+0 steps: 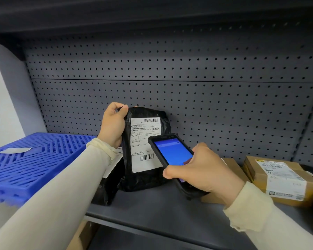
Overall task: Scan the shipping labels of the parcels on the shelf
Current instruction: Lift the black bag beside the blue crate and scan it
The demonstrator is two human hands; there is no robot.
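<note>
Black parcel (pixel 148 179) stands upright mid-shelf (pixel 152 210), its white shipping label (pixel 143 141) facing out; left hand (pixel 113 123) pinches its top corner, right hand (pixel 202 170) grips a blue-screened scanner (pixel 172 150) before it. Cardboard box (pixel 278 179) lies toward the shelf's right edge.

Blue slatted plastic crate (pixel 34 159) left, against grey pegboard (pixel 188 69).

Black plastic parcel (pixel 146 150) stood upright on the dark grey shelf (pixel 152 208), white shipping label (pixel 145 144) with two barcodes turned forward, black handheld scanner (pixel 172 156) with lit blue screen tilted just before the label, brown cardboard parcel (pixel 278 179) laid flat at the right, label faced up
</note>
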